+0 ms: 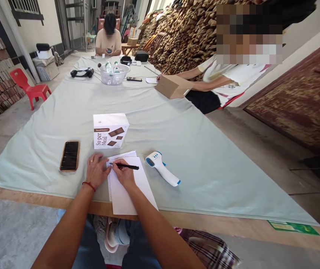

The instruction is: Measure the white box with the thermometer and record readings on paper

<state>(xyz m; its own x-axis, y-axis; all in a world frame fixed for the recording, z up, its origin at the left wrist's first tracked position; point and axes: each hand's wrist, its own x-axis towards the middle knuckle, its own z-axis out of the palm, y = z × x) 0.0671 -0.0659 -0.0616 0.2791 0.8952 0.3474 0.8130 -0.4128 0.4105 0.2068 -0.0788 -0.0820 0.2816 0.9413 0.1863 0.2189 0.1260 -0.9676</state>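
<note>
My right hand grips a black pen, its tip on the upper left part of the white paper. A printed strip shows along the left edge of the sheets. My left hand lies on the table at that edge, fingers apart and holding nothing, with a ring and a red wrist cord. Just beyond the paper stands a white "Super Meal" box with brown pictures. Left of my hands lies a dark phone in a brown case. A white and blue infrared thermometer rests to the right.
A pale green cloth covers the long table. Farther off are a clear plastic bowl of bottles, a headset and a cardboard box. One person sits on the right, another at the far end. A red chair stands left.
</note>
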